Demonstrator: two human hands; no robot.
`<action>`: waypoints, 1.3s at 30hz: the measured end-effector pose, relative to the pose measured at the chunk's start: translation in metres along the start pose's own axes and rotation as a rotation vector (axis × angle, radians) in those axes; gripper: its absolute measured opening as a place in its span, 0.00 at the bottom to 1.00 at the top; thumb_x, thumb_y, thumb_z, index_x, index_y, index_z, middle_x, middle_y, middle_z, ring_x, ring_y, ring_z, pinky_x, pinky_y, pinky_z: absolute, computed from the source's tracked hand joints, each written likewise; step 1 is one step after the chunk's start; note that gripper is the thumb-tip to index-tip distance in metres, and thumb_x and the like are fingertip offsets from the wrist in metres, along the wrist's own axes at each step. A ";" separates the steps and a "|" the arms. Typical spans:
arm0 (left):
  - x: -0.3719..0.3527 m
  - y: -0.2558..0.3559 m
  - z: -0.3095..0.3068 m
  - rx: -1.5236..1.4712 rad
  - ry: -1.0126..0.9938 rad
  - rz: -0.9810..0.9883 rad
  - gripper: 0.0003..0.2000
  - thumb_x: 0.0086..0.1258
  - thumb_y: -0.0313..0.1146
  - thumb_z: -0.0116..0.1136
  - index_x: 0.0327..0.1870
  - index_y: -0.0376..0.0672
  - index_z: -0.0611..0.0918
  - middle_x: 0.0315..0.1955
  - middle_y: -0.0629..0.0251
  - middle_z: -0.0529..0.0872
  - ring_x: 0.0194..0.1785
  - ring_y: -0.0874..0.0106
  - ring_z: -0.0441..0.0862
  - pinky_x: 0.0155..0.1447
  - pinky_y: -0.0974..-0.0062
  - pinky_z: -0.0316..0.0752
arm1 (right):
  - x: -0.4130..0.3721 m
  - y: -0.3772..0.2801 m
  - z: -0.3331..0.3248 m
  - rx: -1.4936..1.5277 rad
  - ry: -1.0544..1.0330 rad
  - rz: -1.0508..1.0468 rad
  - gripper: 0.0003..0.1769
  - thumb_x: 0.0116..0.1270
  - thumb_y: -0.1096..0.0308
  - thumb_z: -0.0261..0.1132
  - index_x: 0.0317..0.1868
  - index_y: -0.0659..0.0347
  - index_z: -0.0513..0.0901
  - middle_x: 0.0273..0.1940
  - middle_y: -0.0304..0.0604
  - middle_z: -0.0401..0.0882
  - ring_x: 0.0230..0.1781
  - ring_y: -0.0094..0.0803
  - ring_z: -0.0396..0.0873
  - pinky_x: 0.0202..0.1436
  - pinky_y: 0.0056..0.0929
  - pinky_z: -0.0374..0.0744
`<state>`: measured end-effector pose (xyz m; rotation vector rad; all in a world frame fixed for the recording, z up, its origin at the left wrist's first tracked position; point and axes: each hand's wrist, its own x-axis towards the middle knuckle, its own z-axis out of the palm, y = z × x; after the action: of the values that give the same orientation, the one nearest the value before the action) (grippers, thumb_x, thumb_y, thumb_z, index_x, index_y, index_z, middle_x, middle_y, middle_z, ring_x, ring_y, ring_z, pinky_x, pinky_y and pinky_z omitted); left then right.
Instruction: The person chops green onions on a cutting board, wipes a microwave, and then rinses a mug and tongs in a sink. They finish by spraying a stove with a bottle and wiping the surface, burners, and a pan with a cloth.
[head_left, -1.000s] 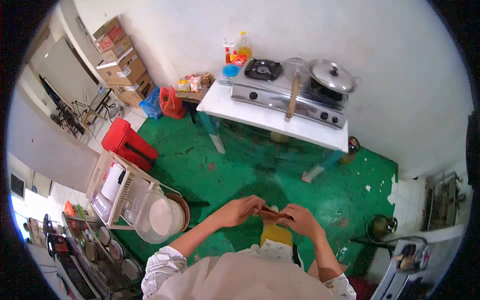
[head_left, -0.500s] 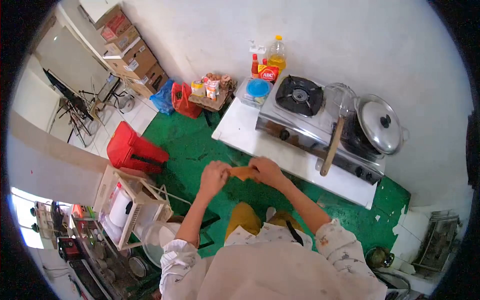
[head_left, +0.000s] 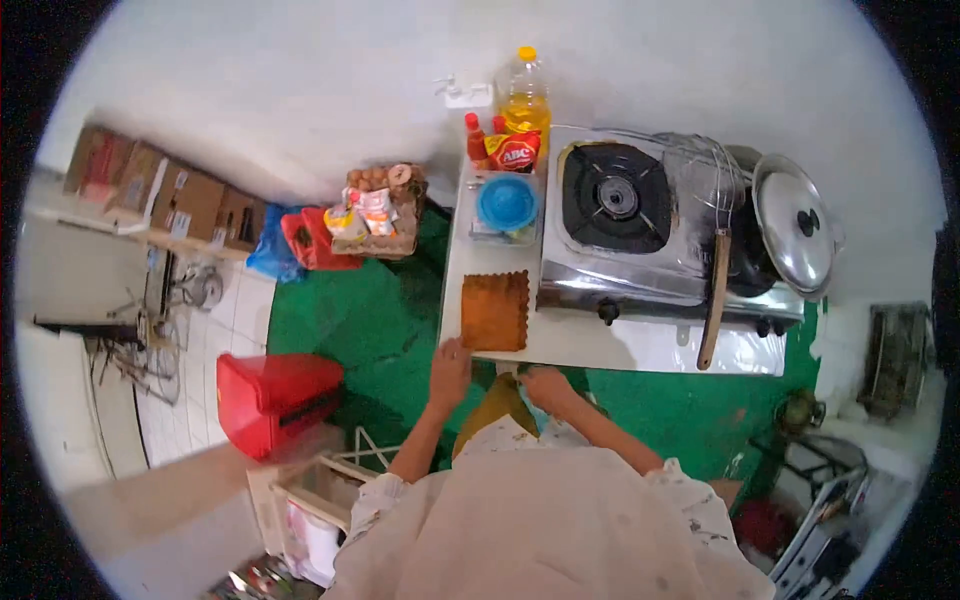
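Brown square mat point(head_left: 494, 311) lies flat on the white surface point(head_left: 620, 350), just left of the stove point(head_left: 640, 225). Your left hand point(head_left: 450, 368) is released and empty, fingertips at the mat's near corner. Your right hand point(head_left: 545, 385) sits just below the surface edge; I cannot tell its grip.

The mat point(head_left: 494, 311) is rusty orange-brown on a white table point(head_left: 640, 350). The floor point(head_left: 350, 320) is green. The stove point(head_left: 640, 270) is silver with a black burner point(head_left: 615, 196). The bottle point(head_left: 524, 95) is yellow with a yellow cap, the bowl lid point(head_left: 506, 202) is blue, the stool point(head_left: 278, 395) is red, and the shirt point(head_left: 540, 520) is pale and speckled.
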<state>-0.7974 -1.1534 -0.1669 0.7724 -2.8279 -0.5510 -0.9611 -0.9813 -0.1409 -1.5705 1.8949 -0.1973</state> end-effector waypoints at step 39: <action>-0.235 0.452 0.208 -0.094 -1.304 0.779 0.40 0.61 0.61 0.49 0.67 0.38 0.58 0.65 0.50 0.60 0.67 0.51 0.60 0.64 0.60 0.66 | -0.580 -0.198 0.519 0.990 1.304 1.853 0.18 0.59 0.55 0.61 0.47 0.55 0.80 0.41 0.48 0.81 0.44 0.46 0.79 0.49 0.44 0.75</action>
<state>-0.8551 -0.6073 -0.1957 -1.1489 -3.6178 -1.3236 -0.4676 -0.3517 -0.2160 1.4756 2.4657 -1.1243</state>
